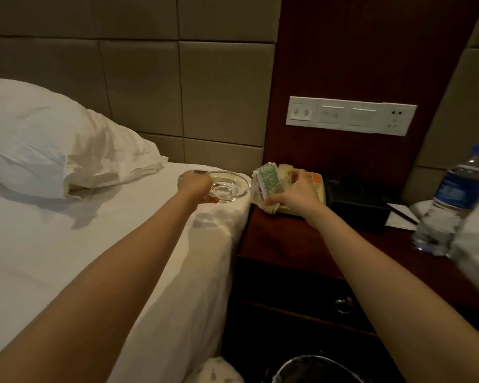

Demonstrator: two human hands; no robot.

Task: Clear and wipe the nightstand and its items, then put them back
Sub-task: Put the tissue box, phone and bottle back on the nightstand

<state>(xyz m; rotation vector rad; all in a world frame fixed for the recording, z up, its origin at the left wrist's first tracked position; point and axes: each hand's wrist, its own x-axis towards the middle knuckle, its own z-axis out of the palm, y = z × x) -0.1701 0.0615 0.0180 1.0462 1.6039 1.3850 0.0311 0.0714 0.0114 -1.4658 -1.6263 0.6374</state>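
My left hand (pixel 195 187) grips the near rim of a clear glass ashtray (pixel 228 186) that sits on the bed's white sheet near its right edge. My right hand (pixel 293 193) holds a bunch of green-and-white sachets (pixel 267 179) above the left back of the dark wooden nightstand (pixel 282 244). Behind that hand a beige telephone (pixel 317 186) stands on the nightstand. A black box (pixel 357 203), a white notepad with a pencil (pixel 401 217) and a plastic water bottle (pixel 448 205) occupy the right side.
A white pillow (pixel 53 139) lies at the head of the bed. A switch and socket panel (pixel 351 116) is on the wall above the nightstand. A dark bin (pixel 315 369) stands on the floor below. White cloth (pixel 476 244) lies at the far right.
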